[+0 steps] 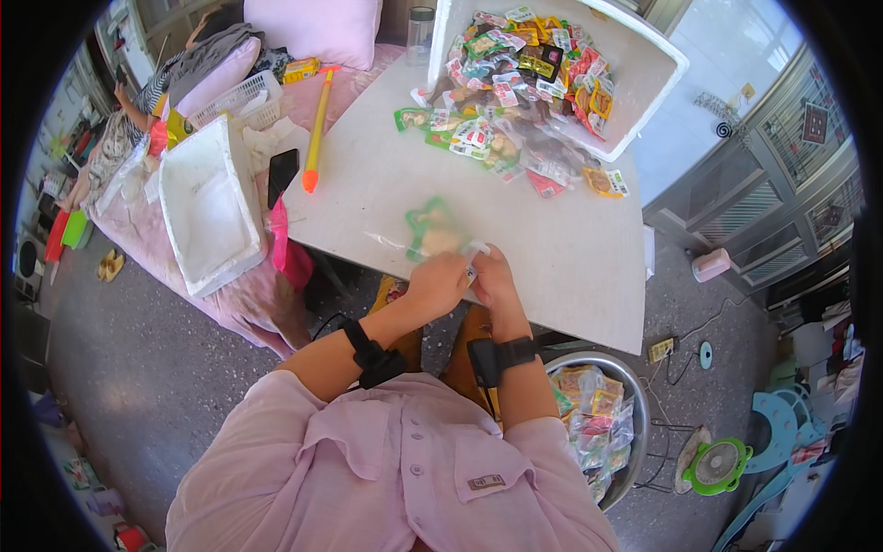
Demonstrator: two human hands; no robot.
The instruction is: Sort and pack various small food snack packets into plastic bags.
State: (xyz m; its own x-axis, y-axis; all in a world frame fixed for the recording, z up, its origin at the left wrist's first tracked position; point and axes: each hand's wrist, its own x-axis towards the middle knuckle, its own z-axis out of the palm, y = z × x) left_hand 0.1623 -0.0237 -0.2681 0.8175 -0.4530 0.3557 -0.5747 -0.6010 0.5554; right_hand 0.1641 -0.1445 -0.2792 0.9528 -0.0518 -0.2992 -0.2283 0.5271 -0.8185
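Both my hands are close together over the front edge of the pale table [572, 276]. My left hand [437, 284] is closed on a transparent packet with green edges and pale food inside [441, 234], blurred by motion. My right hand [494, 277] pinches the packet's white printed corner between thumb and fingers. A faint strip of transparent film [383, 239] shows to the packet's left. Farther back, a white foam box [645, 90] lies tipped toward me. Small sealed food packets [510, 83] spill from it onto the tabletop. My fingertips are partly hidden.
A metal basin [641, 428] of packets stands by my right side. At left are an empty foam box [207, 207], a phone [283, 176] and a yellow-orange tube [317, 131]. A person [141, 110] lies on the bed behind. A green fan [717, 466] and cables are on the floor.
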